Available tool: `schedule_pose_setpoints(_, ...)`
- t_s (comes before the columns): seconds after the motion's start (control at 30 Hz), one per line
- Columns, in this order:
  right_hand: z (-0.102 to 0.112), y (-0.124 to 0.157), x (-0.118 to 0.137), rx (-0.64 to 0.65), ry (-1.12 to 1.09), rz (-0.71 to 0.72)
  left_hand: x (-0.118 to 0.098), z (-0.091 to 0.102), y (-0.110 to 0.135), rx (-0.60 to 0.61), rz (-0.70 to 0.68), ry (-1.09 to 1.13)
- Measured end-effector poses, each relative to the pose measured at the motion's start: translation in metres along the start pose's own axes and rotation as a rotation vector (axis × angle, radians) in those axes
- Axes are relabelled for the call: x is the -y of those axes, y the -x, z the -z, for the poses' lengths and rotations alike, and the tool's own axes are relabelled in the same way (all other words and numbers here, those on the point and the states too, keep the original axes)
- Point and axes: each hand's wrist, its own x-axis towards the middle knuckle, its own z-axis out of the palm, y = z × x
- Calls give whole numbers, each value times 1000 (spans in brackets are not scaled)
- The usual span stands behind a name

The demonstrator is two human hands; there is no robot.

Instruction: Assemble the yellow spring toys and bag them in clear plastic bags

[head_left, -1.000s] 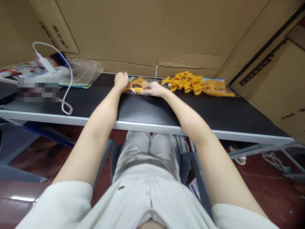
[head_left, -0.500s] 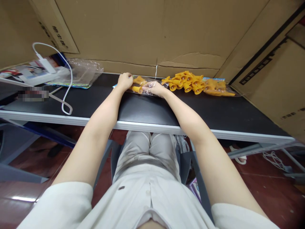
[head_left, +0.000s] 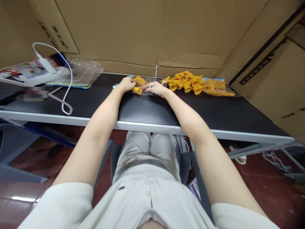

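Observation:
Near the back of the table, my left hand (head_left: 127, 84) has its fingers closed on a yellow horn-shaped piece (head_left: 137, 90) at the left end of a clear plastic bag (head_left: 150, 93). Another yellow horn-shaped piece (head_left: 141, 80) lies just behind it. My right hand (head_left: 154, 88) is at the bag's right side, with shiny film over its fingers, which grip the plastic. A blue printed edge shows by my left hand. To the right of my right hand is a pile of several yellow horn-shaped pieces (head_left: 187, 82).
A filled clear bag of yellow pieces (head_left: 218, 87) lies right of the pile. On the left are flat clear bags (head_left: 83, 71), a white power strip (head_left: 45, 76) and a looped white cable (head_left: 71, 74). Cardboard (head_left: 133, 35) stands behind the black table (head_left: 147, 109).
My left hand has moved slightly toward me and its fingers have come down over the yellow piece. My right hand has barely moved.

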Motion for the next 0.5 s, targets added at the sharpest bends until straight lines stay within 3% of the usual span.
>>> schedule_pose_setpoints(0.17, -4, -1, 4, -78, -143, -76, 3, -1, -3, 16, -20, -6)
schedule_pose_setpoints(0.27, 0, 1, 8, -95, -101, -106, 5, -2, -5, -3, -9, -20)
schedule_pose_setpoints(0.37, 14, 6, 12, -184, 139, -110, 6, 0, -4, -31, 18, -42)
schedule_pose_setpoints(0.5, 45, 15, 10, -455, 673, -76, 3, 3, 0, -19, 100, -138)
